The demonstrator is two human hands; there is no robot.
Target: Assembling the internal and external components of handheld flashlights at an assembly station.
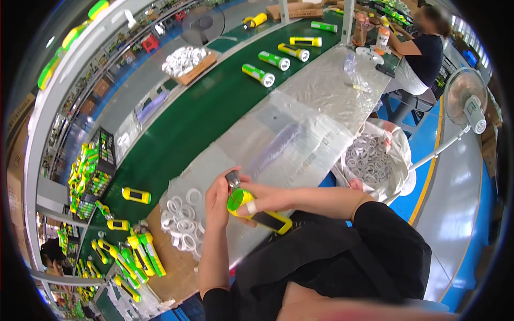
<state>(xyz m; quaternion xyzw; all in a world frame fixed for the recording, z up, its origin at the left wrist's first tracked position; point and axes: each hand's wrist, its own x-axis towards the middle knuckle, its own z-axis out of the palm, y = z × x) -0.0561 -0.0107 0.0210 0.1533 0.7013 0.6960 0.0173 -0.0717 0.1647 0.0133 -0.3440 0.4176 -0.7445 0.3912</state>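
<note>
In front of my chest, my right hand [263, 198] is wrapped round a yellow and green flashlight body [276, 221] with a dark side panel. Its open green end tilts up to the left. A strip of white tape [250, 207] circles one finger of that hand. My left hand [217, 199] pinches a small silver reflector cup [233, 178] just above the flashlight's open end. A thin wire seems to show inside that end. Left of my hands, white plastic rings [184, 222] lie in a loose pile.
Several finished-looking flashlights [258, 75] lie on the green conveyor belt [176, 128]. More flashlights [139, 257] rest on cardboard at left. A white sack [399, 147] of rings stands at right, near a fan [466, 99]. A co-worker [423, 53] sits at the far right.
</note>
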